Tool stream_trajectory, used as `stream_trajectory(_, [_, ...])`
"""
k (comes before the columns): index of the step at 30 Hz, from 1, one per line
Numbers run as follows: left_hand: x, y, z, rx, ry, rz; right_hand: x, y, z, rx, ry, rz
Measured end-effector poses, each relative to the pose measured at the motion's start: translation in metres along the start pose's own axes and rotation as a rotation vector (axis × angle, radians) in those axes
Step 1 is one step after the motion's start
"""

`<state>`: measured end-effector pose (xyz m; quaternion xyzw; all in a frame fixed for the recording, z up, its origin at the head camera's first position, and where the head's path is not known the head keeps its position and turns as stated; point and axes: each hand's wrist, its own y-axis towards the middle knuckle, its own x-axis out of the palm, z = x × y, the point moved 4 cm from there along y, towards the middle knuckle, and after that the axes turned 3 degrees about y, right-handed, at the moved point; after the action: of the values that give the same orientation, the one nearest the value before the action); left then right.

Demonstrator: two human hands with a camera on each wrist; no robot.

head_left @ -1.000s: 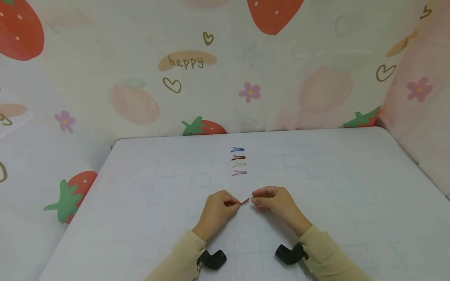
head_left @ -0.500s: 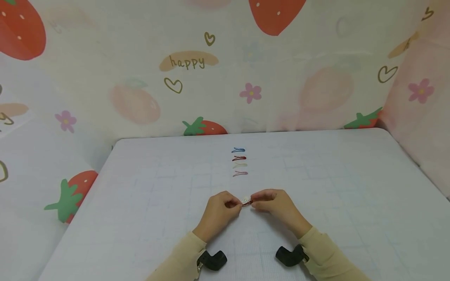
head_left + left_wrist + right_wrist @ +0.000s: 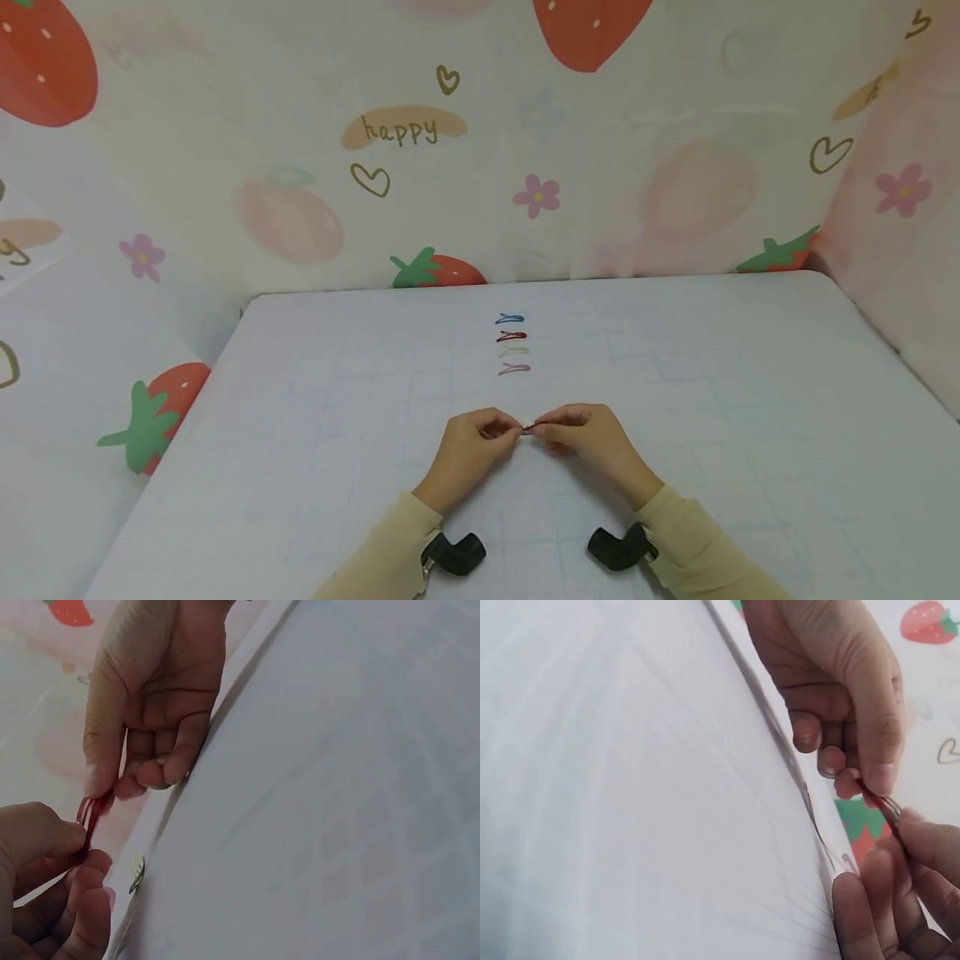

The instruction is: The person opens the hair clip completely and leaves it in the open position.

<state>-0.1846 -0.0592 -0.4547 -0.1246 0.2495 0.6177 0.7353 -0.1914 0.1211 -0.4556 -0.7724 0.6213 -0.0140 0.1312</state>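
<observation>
A dark red snap hair clip [image 3: 90, 817] is stretched between both hands just above the table. One end is pinched between the thumb and fingers of my left hand [image 3: 468, 446]. My right hand [image 3: 592, 433] pinches the opposite end. Fingertips cover both ends of the clip, so whether it is snapped or sprung cannot be told. Beyond the hands, open hair clips lie in a column: a blue clip [image 3: 510, 318] farthest away, then a red clip [image 3: 512, 336], a cream clip [image 3: 513, 352] and a pink clip [image 3: 514, 368] closest.
The white table [image 3: 337, 467] spreads out on both sides of the hands. A patterned curtain [image 3: 585, 142] stands behind its far edge and along the sides. Black wrist-worn devices [image 3: 456, 554] sit below each sleeve.
My right hand has come in to the left and taken the clip's free end, which earlier only my left hand held. The hands are now closer together. The column of clips stays put.
</observation>
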Motion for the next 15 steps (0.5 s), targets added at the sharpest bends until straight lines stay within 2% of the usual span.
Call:
stream_trajectory(8, [-0.0002,-0.0004,-0.0007,-0.02,-0.054,0.069,0.0031,-0.0007,0.0005,0.003,0.056,0.024])
stream_trajectory(15, [0.0002,0.0004,-0.0015,-0.065,-0.147,0.063,0.003,-0.0008,0.0,-0.039,0.074,0.022])
